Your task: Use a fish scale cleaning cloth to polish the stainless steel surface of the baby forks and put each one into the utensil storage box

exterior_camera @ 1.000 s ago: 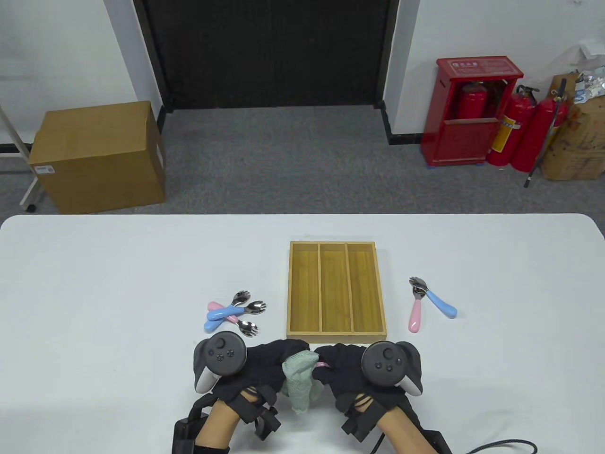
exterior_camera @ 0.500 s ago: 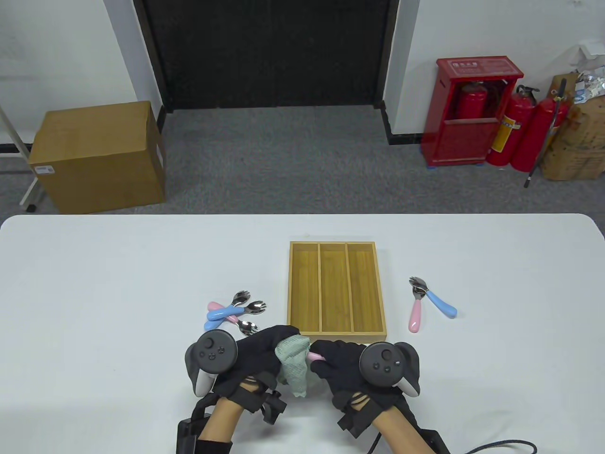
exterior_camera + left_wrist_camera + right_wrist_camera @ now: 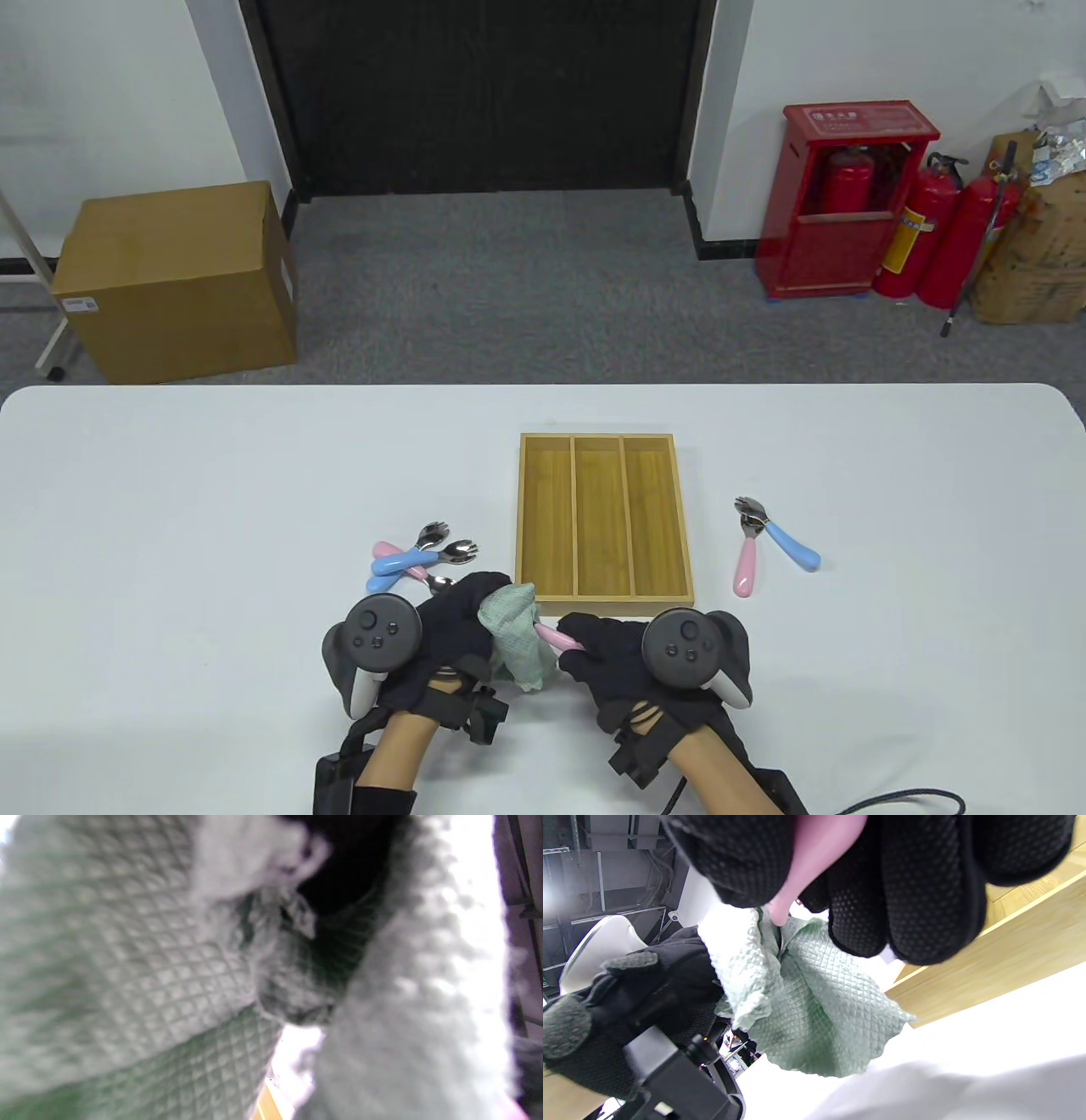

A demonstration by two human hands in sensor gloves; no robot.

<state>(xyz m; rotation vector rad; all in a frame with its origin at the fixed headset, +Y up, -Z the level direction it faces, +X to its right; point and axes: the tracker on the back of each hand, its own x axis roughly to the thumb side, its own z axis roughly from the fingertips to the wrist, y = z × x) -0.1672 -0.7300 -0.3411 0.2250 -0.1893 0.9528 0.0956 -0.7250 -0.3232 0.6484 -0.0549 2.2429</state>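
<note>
My right hand (image 3: 624, 666) curls round the pink handle of a fork (image 3: 556, 637), fingers (image 3: 925, 887) wrapped over it so only a short pink stretch shows between my two hands. My left hand (image 3: 458, 628) grips the cloth (image 3: 517, 632), bunched over the fork's metal end, which is hidden inside the folds. In the right wrist view the pink handle runs down out of my glove and disappears into the pale green, diamond-textured cloth (image 3: 806, 1001). The left wrist view is filled by the cloth (image 3: 127, 976), blurred and very close, so I cannot make out the fork head there.

Both hands sit low on the table (image 3: 170, 509), just in front of the near edge of the box (image 3: 602, 518), a wooden tray with three long compartments, none holding a fork.

Left of the box, just beyond my left hand, lies a small heap of forks (image 3: 420, 556), blue and pink handles crossed over each other, steel heads pointing right; the nearest head is partly covered by my glove. Right of the box, apart from it, a pink fork (image 3: 746, 564) and a blue fork (image 3: 789, 543) lie with their heads touching and their handles spread toward me.
</note>
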